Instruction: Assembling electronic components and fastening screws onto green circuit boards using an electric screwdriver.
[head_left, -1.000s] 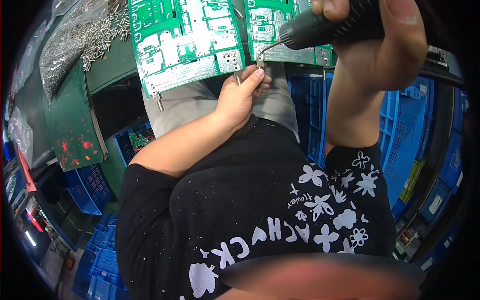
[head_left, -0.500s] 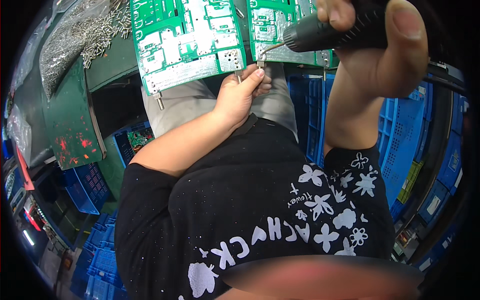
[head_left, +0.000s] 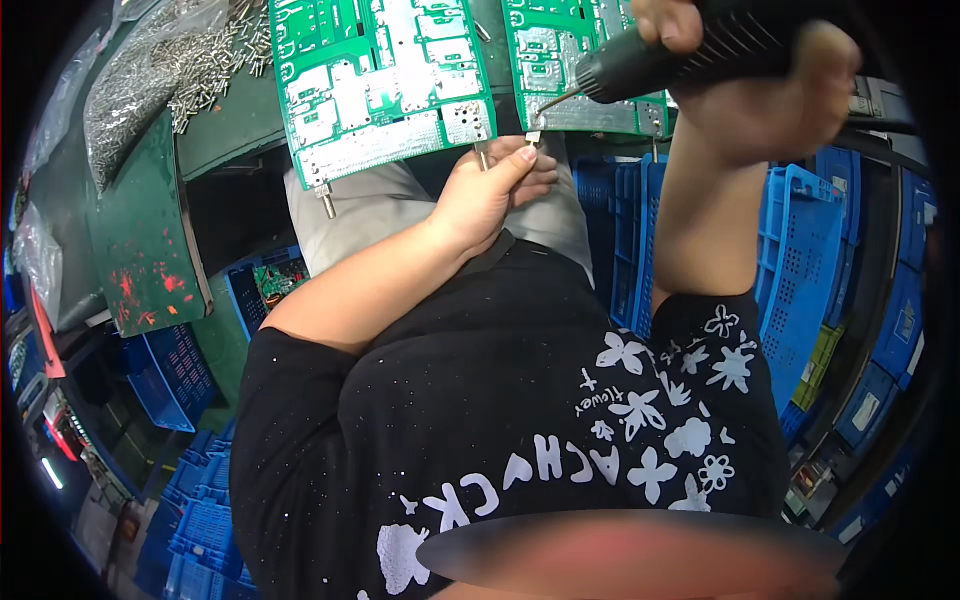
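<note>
Against the left hand (head_left: 488, 192) sits a metal connector (head_left: 533, 137).

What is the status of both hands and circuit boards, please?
Left hand pinching metal connector at edge of right circuit board. Right hand gripping thin-tipped black tool, pointed at board. Tool hides board partly.

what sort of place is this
Most likely an electronics assembly workshop: green circuit boards lie in front of the person, many small metal parts are heaped on the left, and blue plastic crates stand around.
</note>
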